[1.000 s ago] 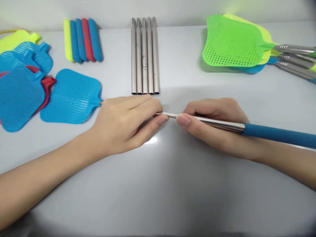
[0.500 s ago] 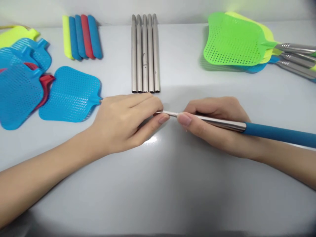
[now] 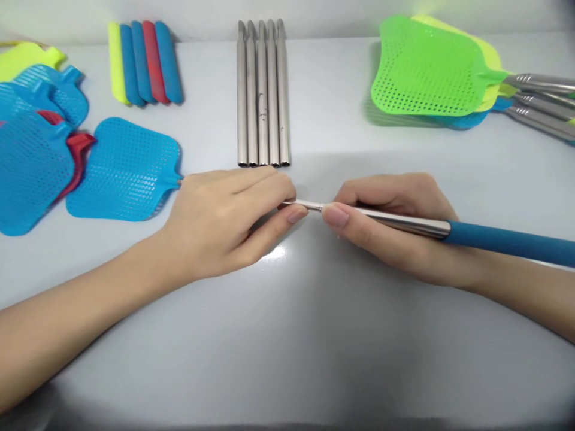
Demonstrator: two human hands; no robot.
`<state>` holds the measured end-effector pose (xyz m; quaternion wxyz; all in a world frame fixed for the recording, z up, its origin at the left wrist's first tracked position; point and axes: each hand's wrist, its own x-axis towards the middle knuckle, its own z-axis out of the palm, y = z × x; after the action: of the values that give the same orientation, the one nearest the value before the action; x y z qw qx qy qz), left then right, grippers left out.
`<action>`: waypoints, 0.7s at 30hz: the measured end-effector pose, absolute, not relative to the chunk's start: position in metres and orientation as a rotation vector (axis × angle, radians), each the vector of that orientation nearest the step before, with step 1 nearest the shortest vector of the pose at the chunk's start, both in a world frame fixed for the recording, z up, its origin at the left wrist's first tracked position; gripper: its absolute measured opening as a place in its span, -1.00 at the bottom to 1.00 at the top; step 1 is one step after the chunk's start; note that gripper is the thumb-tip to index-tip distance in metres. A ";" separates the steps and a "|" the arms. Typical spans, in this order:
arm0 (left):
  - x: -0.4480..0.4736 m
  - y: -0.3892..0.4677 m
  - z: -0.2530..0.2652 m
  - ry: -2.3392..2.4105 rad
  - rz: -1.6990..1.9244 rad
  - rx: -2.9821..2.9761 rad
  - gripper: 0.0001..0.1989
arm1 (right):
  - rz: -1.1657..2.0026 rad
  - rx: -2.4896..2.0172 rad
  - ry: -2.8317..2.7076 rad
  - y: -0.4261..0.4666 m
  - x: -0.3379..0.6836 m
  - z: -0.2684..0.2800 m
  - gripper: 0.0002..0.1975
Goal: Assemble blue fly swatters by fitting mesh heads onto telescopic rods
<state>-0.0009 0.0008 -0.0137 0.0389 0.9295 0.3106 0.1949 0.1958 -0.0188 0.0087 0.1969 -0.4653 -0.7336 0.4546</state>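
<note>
A fly swatter spans both hands. Its blue perforated head (image 3: 128, 170) lies flat to the left of my left hand (image 3: 233, 221), which is closed around the thin metal rod (image 3: 309, 205) with thumb and fingers pinching it. Most of the rod under that hand is hidden. My right hand (image 3: 386, 224) grips the thicker metal tube (image 3: 404, 222), its thumb close to where the rod enters. A blue foam sleeve (image 3: 507, 240) covers the tube's right end, which runs out of the frame.
Loose swatter heads (image 3: 31, 167) in blue, red and yellow overlap at the left. Coloured foam sleeves (image 3: 144, 63) lie in a row at the back, beside several metal tubes (image 3: 263, 96). Swatters with a green head (image 3: 431, 72) on top are stacked at the back right.
Both hands keep the same grip on the swatter, with almost no movement. The background items sit slightly higher in the view, as the camera shifted a little.
</note>
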 end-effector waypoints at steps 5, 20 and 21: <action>-0.001 0.000 -0.014 0.956 0.581 2.873 -0.81 | 1.264 -1.283 -2.064 -0.019 0.195 0.009 -0.71; -0.002 0.001 -0.015 0.954 0.601 2.863 -0.83 | 1.262 -1.292 -2.049 -0.019 0.196 0.007 -0.72; -0.002 0.001 -0.015 0.947 0.604 2.856 -0.84 | 1.267 -1.289 -2.041 -0.019 0.196 0.007 -0.72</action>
<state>-0.0018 0.0012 -0.0150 0.0363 0.9300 0.3084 0.1965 0.1957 -0.0188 0.0071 0.2063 -0.4626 -0.7326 0.4546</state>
